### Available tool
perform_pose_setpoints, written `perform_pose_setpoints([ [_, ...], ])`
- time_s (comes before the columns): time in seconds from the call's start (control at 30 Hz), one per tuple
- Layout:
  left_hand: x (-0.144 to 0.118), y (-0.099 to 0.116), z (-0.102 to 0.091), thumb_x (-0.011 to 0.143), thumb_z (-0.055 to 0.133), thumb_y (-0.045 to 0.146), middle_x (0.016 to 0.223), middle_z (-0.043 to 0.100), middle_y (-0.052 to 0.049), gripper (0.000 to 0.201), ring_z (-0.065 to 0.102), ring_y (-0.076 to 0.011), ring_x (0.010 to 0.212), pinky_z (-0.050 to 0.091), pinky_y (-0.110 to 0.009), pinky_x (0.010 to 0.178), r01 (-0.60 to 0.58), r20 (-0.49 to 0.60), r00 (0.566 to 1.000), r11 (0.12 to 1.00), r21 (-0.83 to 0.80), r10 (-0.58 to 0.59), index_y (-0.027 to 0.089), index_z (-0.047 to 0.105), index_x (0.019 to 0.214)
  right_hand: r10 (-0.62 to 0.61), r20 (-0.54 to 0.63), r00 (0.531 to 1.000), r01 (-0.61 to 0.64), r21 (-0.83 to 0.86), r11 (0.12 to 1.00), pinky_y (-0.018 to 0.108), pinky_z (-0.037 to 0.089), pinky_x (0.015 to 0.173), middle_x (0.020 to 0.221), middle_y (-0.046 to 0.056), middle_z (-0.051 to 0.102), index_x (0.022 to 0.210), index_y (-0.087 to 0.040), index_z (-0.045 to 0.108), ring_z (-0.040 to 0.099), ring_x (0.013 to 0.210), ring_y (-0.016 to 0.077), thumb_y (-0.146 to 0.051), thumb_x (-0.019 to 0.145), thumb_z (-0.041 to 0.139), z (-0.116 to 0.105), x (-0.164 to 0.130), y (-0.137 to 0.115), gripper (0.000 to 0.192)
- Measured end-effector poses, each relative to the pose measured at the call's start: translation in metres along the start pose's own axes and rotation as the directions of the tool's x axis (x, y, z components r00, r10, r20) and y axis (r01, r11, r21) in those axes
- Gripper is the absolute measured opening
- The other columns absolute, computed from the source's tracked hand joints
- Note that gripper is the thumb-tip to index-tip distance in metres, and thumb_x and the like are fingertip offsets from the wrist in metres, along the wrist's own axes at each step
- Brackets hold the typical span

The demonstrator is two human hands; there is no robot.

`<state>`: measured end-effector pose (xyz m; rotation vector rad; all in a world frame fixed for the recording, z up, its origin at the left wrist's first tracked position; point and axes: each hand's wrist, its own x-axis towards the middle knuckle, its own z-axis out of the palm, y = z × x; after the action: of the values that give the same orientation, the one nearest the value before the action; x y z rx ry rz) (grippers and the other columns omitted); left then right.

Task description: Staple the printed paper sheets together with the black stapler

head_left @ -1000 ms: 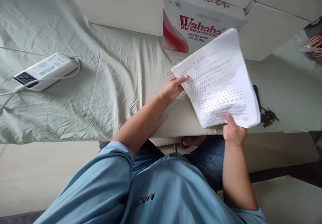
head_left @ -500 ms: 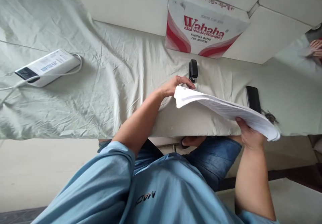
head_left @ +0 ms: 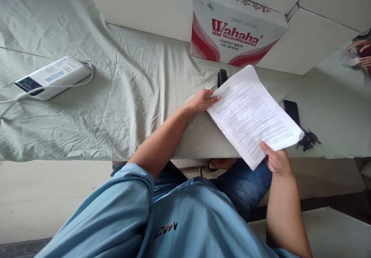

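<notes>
Printed sheets of white paper (head_left: 246, 113) are held between both hands above the front of the cloth-covered table, the text facing up. My left hand (head_left: 203, 101) pinches the upper left edge, thumb on top and fingers hidden beneath. At the lower right edge, my right hand (head_left: 276, 160) grips the sheets with its thumb on the print and its other fingers underneath. Just beyond my left hand stands a black stapler (head_left: 222, 77), partly covered by the paper's far edge.
A red and white Wahaba carton (head_left: 234, 33) stands at the back against white panels. A black phone-like slab (head_left: 291, 111) and keys (head_left: 308, 140) lie right of the paper. At left rests a white power bank (head_left: 55, 78) with a cable. Another person's hands (head_left: 362, 53) show far right.
The sheets have turned from nearly edge-on to face up, covering part of the stapler. My right hand has moved left with them, and my left thumb now lies on top of the paper.
</notes>
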<state>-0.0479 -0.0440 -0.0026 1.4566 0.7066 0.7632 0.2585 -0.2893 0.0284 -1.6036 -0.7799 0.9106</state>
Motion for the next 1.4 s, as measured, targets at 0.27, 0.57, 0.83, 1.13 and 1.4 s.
perform_pose_setpoints([
  [0.27,0.002,0.005,-0.002,0.095,0.084,0.044,0.074,0.065,0.002,0.026,0.057,-0.0132,0.066,0.047,-0.028,0.064,0.040,0.005,0.999,0.999,0.036,-0.040,0.019,0.079,0.102,0.179,-0.051,0.982,-0.176,0.066,0.982,0.060,0.045,0.144,0.156,0.007,0.080,0.144,-0.030,0.083,0.067,0.159,0.0373,-0.052,0.070,0.110,-0.007,-0.042,0.022,0.082],
  [0.57,0.004,-0.005,0.003,0.096,0.070,0.020,0.092,0.081,-0.003,0.018,0.070,-0.0152,0.081,0.055,-0.030,0.082,-0.010,-0.069,0.997,0.977,0.214,0.025,0.017,0.082,0.109,0.080,-0.170,0.982,-0.063,0.103,0.993,0.063,0.041,0.145,0.159,0.009,0.079,0.143,-0.026,0.083,0.068,0.158,0.0375,-0.049,0.066,0.110,0.003,-0.038,0.016,0.085],
  [0.83,0.011,-0.020,0.005,0.088,0.070,0.009,0.126,0.084,-0.009,0.051,0.075,-0.0193,0.105,0.062,-0.037,0.102,-0.007,-0.214,0.972,0.928,0.373,0.094,0.019,0.076,0.138,0.248,-0.251,0.936,-0.186,0.246,0.951,0.060,0.057,0.133,0.145,0.009,0.086,0.128,-0.026,0.088,0.074,0.150,0.0376,-0.040,0.053,0.112,0.027,-0.037,0.019,0.081],
  [1.13,0.019,-0.044,0.002,0.089,0.056,0.002,0.157,0.072,-0.017,0.069,0.073,-0.0266,0.133,0.063,-0.048,0.118,-0.092,-0.308,0.909,0.854,0.512,0.282,0.021,0.068,0.154,0.233,-0.268,0.935,-0.167,0.249,0.954,0.060,0.063,0.125,0.136,0.012,0.088,0.126,-0.022,0.087,0.078,0.141,0.0370,-0.041,0.058,0.108,0.052,-0.034,0.019,0.073],
  [1.4,0.019,-0.037,0.006,0.090,0.042,0.000,0.193,0.042,-0.005,0.097,0.035,-0.0236,0.181,0.028,-0.052,0.149,-0.219,-0.035,0.947,0.726,0.652,0.318,0.027,0.046,0.182,0.270,-0.279,0.922,-0.181,0.307,0.934,0.054,0.070,0.116,0.139,0.010,0.087,0.136,-0.022,0.086,0.081,0.134,0.0342,-0.038,0.061,0.108,0.063,-0.046,0.013,0.080],
])
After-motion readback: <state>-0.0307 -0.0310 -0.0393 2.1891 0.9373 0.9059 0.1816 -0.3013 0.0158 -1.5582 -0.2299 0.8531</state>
